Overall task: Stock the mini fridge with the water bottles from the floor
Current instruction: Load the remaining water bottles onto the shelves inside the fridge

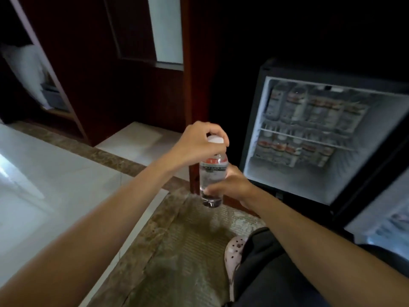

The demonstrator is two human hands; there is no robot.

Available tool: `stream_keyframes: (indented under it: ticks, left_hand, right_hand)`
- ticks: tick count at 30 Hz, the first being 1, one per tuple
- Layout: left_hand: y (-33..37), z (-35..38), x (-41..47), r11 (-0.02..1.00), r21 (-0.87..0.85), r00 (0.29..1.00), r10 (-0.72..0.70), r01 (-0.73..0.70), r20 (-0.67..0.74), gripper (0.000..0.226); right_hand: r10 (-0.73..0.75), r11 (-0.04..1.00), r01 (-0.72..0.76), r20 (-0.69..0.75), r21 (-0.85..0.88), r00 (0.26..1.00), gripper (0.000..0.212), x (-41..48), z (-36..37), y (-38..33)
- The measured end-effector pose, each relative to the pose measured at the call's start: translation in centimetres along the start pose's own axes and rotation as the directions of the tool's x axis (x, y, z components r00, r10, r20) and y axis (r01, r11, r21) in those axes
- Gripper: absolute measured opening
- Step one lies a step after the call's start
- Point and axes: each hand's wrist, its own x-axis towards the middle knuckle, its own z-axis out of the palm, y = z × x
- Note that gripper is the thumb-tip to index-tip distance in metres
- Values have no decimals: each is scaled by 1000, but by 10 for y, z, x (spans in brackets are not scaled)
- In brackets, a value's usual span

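Observation:
A clear water bottle (pixel 213 173) with a white cap and a red-edged label hangs upright in the air above the floor, left of the open mini fridge (pixel 254 134). My left hand (pixel 199 142) pinches the cap from above. My right hand (pixel 230 187) grips the lower part of the bottle from the right. Inside the fridge, several bottles (pixel 309 107) stand on the upper wire shelf and several more (pixel 292 151) on the lower level.
The fridge door (pixel 380 224) stands open at the lower right. Dark wooden cabinetry (pixel 132 74) rises behind. A brown marble strip (pixel 177 240) and pale tiles (pixel 55 173) cover the floor. My knee and a pale clog (pixel 234 251) are at the bottom.

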Motion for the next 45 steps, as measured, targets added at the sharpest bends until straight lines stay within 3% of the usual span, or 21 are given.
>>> stream_keyframes:
  ticks: [3,8,11,15,20,29,36,42,45]
  left_hand:
    - [23,22,41,998,-20,997,59,-58,40,15]
    - [42,76,96,994,-1,978,110,-112,175,21]
    - [38,115,126,999,-5,962,38,-38,271,23]
    - [12,163,163,987,141,901,-126,73,415,28]
    - [-30,226,207,945,324,826,-221,49,519,32]
    - [-78,311,277,916,399,837,-192,-34,513,51]
    - [-99,335,297,913,407,867,-191,-15,461,50]
    - [-98,344,302,918,396,877,-202,14,436,50]
    - [-99,345,303,916,400,875,-201,10,439,50]
  right_hand:
    - [1,997,11,-142,79,990,50,4,-43,8]
    - [159,987,-157,-269,29,950,41,17,-118,48]
    - [248,967,-250,-348,39,904,54,28,-155,81]
    - [324,946,-294,-471,137,821,59,44,-191,132]
    - [419,907,-360,-519,217,745,72,74,-220,195]
    - [507,861,-376,-616,342,603,69,143,-262,274]
    - [494,869,-342,-665,358,560,78,186,-283,300]
    - [459,888,-318,-700,333,547,72,201,-291,305]
    - [461,887,-302,-695,350,551,81,201,-296,300]
